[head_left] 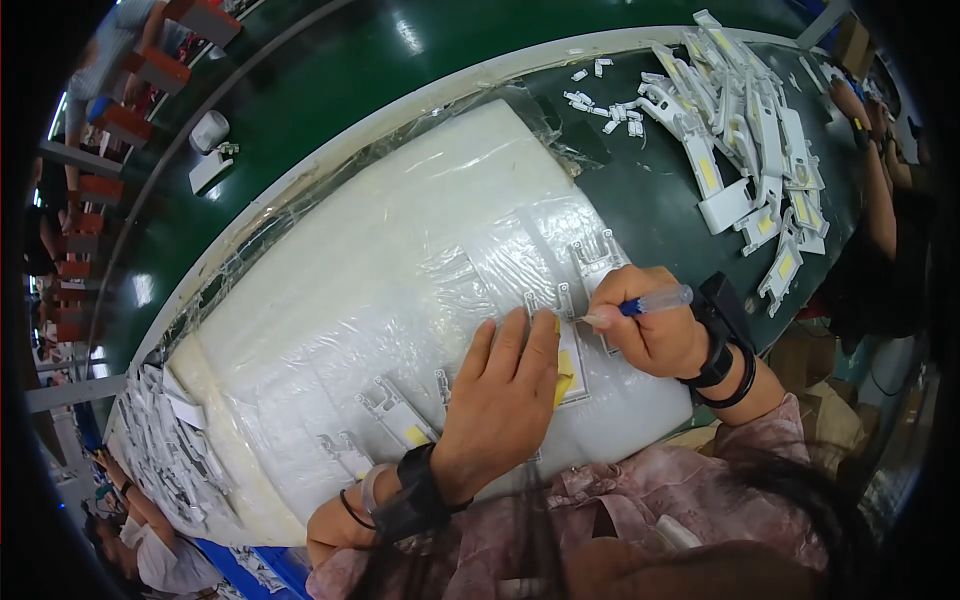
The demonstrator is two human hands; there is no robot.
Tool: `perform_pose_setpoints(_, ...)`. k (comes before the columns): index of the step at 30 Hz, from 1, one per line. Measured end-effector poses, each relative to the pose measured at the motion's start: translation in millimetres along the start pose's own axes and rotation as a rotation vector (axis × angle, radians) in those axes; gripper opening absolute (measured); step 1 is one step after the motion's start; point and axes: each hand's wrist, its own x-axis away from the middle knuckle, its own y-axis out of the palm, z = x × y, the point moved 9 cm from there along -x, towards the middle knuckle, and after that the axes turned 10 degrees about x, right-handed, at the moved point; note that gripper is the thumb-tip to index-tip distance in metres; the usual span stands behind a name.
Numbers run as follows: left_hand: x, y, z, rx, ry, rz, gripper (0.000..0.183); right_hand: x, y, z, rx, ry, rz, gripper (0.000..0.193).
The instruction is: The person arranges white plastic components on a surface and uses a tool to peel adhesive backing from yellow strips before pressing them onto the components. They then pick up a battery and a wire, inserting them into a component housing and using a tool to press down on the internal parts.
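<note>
My right hand (650,325) is closed around a pen-like tool (655,300) with a blue band and a clear end. Its tip points down at a white plastic part (575,360) with a yellow patch. My left hand (503,400) lies flat over this part's left side, fingers stretched out, hiding some of it. A yellow scrap (564,385) shows beside that hand; whether the thumb touches it is hidden. Beyond my right hand lies another white part (597,258). Left of my left hand rest similar parts (398,412), all on a plastic-wrapped white pad (330,270).
A pile of white parts (765,150) and several small white pieces (608,112) lie at the right. More parts (165,450) are heaped at the far left. Across the green surface stands a white roll (209,131). Other people work at both sides.
</note>
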Motion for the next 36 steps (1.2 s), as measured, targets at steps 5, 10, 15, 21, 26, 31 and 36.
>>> perform_pose_setpoints(5, 1.0, 0.3, -0.2, -0.014, 0.006, -0.007, 0.044, -0.9, -1.4, 0.5, -0.030, 0.022, 0.005, 0.011)
perform_pose_setpoints(10, 1.2, 2.7, 0.8, -0.027, 0.016, -0.013, 0.044, -2.1, 0.7, -1.4, 0.015, 0.013, 0.004, 0.012)
perform_pose_setpoints(15, 1.6, 2.7, 0.2, -0.012, 0.009, -0.001, 0.042, -0.6, 2.4, 1.8, 0.014, 0.098, -0.016, 0.011)
perform_pose_setpoints(21, 0.0, 1.1, 0.8, -0.016, 0.002, -0.009, 0.040, 1.9, 9.3, 10.1, 0.074, 0.175, -0.054, 0.015)
perform_pose_setpoints(26, 0.7, 2.8, 0.2, -0.025, -0.006, 0.008, 0.038, -1.4, 9.6, 1.2, 0.089, 0.084, -0.044, 0.018)
perform_pose_setpoints(31, 0.3, -0.4, -2.9, -0.009, -0.040, 0.032, 0.036, 0.2, 4.5, 5.8, -0.013, 0.123, 0.057, 0.016)
perform_pose_setpoints(36, -2.2, -4.4, -10.1, 0.109, -0.076, 0.032, 0.041, 7.6, 17.6, 27.7, -0.424, 0.453, -0.032, 0.017)
